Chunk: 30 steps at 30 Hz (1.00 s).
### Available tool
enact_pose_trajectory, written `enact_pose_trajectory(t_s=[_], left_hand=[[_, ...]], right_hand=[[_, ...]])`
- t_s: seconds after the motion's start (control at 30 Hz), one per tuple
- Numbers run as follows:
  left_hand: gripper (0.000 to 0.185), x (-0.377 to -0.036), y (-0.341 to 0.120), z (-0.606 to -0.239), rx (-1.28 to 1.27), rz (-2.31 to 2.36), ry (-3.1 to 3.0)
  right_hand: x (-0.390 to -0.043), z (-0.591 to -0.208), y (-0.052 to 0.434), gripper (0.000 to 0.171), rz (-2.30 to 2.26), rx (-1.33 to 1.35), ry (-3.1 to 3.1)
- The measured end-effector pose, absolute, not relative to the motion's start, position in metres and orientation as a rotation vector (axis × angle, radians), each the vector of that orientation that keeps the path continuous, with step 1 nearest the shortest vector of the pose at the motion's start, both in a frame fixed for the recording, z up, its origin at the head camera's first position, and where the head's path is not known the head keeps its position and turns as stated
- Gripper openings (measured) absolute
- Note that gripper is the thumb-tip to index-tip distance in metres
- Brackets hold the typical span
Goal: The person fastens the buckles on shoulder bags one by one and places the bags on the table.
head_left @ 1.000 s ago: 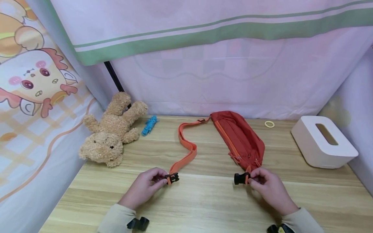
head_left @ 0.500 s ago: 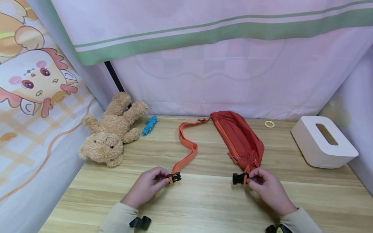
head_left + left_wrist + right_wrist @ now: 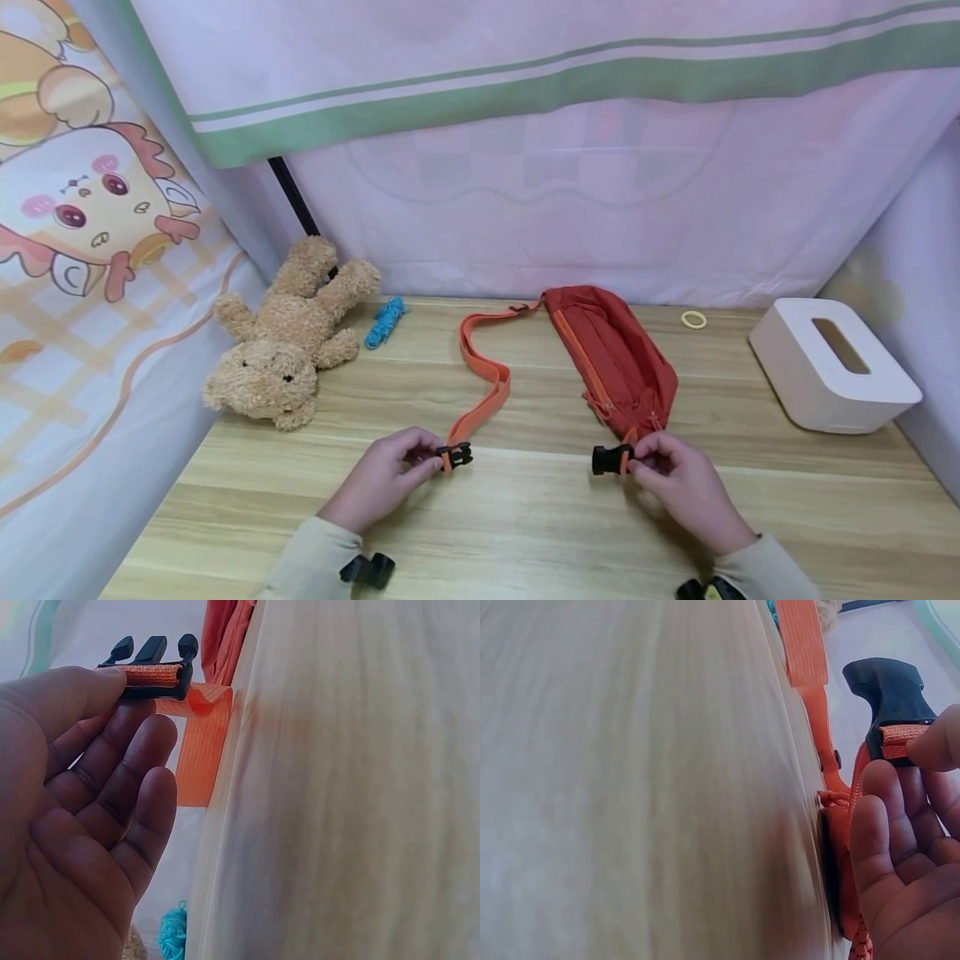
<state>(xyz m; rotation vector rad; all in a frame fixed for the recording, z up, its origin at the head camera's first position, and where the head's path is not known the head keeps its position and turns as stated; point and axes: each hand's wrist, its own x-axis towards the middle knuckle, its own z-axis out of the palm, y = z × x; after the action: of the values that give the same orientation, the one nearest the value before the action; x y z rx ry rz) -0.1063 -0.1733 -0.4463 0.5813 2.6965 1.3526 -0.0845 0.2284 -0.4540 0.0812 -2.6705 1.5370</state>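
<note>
A red waist bag [image 3: 615, 354] with an orange zip lies on the wooden table, its orange strap [image 3: 483, 367] curving out to the left. My left hand [image 3: 386, 479] pinches the black pronged buckle half [image 3: 459, 455] at the strap's end; three prongs [image 3: 152, 651] show in the left wrist view, pointing away from the fingers. With thumb and fingers my right hand [image 3: 686, 483] pinches the black socket buckle half [image 3: 611, 460] at the bag's near end. In the right wrist view this socket [image 3: 889, 694] has orange webbing looped through it. The two halves face each other, apart.
A tan teddy bear [image 3: 281, 342] lies at the left, beside a bundle of blue cord [image 3: 386, 323]. Toward the back right are a pale yellow ring [image 3: 693, 320] and a white tissue box [image 3: 832, 367]. Pale curtains [image 3: 562, 208] hang along the table's back edge.
Both hands have moved slightly inward, the left one rightward and the right one leftward, narrowing the gap between the buckle halves. The bag's near end has shifted a little left.
</note>
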Motion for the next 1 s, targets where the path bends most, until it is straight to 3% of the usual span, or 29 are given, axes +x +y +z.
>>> enact_pose_trajectory(t_s=[1.0], left_hand=[[0.012,-0.108,-0.158,-0.444,0.599,1.382,2.658]], right_hand=[[-0.084,-0.452,0.212,0.014,1.618,0.026,-2.663]])
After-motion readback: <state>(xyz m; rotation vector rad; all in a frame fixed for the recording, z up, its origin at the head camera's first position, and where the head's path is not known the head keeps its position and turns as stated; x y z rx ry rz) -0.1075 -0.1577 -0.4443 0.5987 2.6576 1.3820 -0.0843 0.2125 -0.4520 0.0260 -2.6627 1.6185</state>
